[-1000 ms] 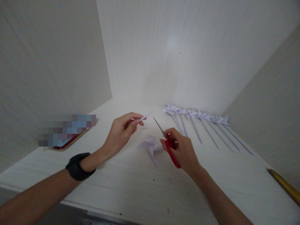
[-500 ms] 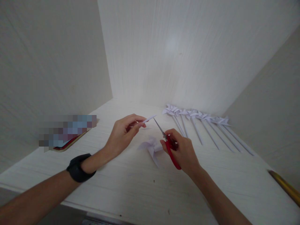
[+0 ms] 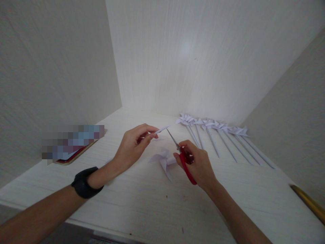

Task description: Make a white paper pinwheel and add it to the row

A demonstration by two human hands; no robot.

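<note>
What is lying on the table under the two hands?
A loose paper pinwheel head lies on the table below the left hand and beside the right hand. The right hand, holding red scissors, covers part of its right edge.

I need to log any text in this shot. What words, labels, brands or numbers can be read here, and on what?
None can be read.
The flat thing at the left is blurred out.
The red-handled scissors in the right hand, the paper stick in the left hand and the paper pinwheels show no marks.
</note>
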